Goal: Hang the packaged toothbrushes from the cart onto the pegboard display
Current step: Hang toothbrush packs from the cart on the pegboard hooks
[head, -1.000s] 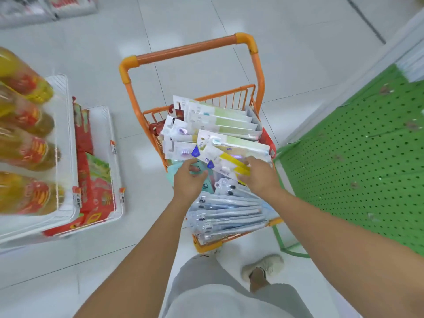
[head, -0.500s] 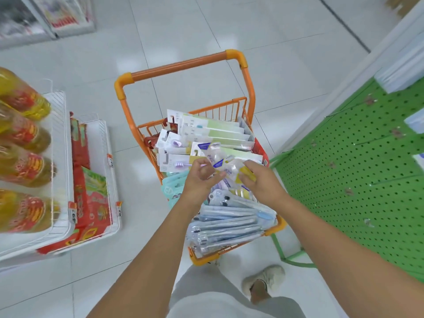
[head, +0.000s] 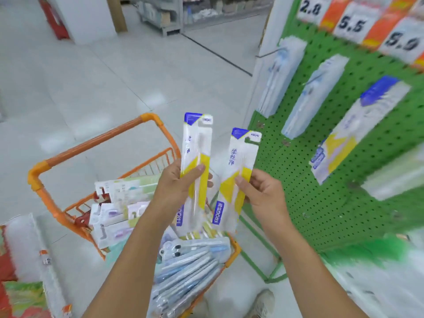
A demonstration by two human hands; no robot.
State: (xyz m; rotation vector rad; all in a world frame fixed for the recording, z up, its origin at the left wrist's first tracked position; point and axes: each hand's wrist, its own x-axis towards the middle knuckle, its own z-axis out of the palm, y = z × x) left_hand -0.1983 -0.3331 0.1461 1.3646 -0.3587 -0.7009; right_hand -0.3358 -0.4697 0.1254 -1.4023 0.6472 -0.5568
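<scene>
Packaged toothbrushes: two of them are up in the air over the cart, one per hand. In the head view, the left hand grips the left pack around its yellow middle, thumb across the front and fingers curled behind, held pretty much upright. The right hand pinches the right pack at its yellow band, tilted a bit to the right, blue header on top. The two packs sit just beside each other, not touching as far as I can tell. Below them the orange cart holds plenty more packs, white ones in back, bluish ones in front. On the right, the green pegboard has several packs hanging on it, kinda blurry, with price cards above.
</scene>
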